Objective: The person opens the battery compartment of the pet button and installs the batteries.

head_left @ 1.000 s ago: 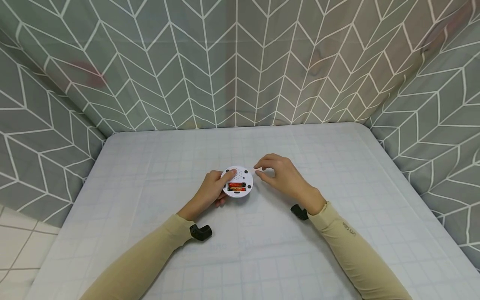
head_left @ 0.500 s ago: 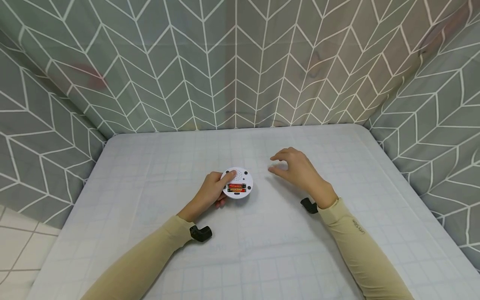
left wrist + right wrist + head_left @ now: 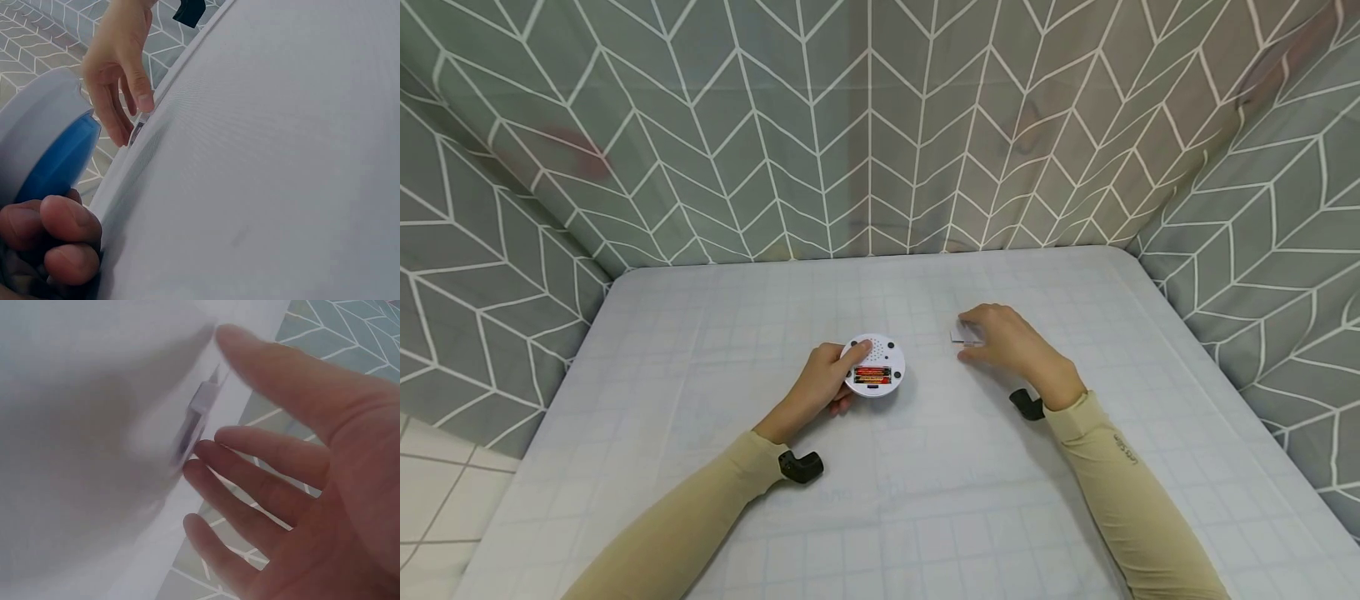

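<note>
My left hand [image 3: 831, 371] grips a round white device [image 3: 891, 358], thumb on its upturned face. Two red batteries [image 3: 873, 375] lie in its uncovered battery slot, near a patch of small holes and several dark feet. The left wrist view shows the device's blue underside [image 3: 62, 156] above curled fingers. To the right, my right hand [image 3: 1015, 346] reaches over a small flat white plastic piece [image 3: 964, 337] on the table. In the right wrist view, thumb and fingers are spread around this tabbed piece [image 3: 201, 400]; the thumb is apart, and whether the fingertips touch it is unclear.
A pale gridded cloth covers the table [image 3: 880, 517]. Grey patterned curtains [image 3: 880, 125] hang behind its back edge and along both sides. Black wrist cameras [image 3: 802, 467] sit on both sleeves.
My right hand has moved right, away from the device, and then come down around the small white piece. The left hand and the device have stayed nearly still.
</note>
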